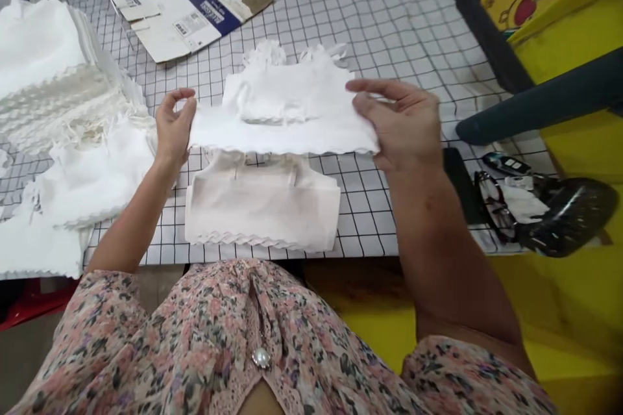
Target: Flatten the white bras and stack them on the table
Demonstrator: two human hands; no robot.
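Grid-printed table cover (403, 32) with white fabric stacks (43, 51) and flattened cardboard (180, 6)

The left hand (175, 128) is raised, and its fingers (181, 100) curve softly together. The right hand (402, 126) is more flat, with fingers (374, 93) stretching toward the left. The left forearm (131, 217) and right forearm (431, 233) both reach forward from the body.

A pink floral blouse (146, 343) with lace trim (232, 381) and one pearl button (261, 358)
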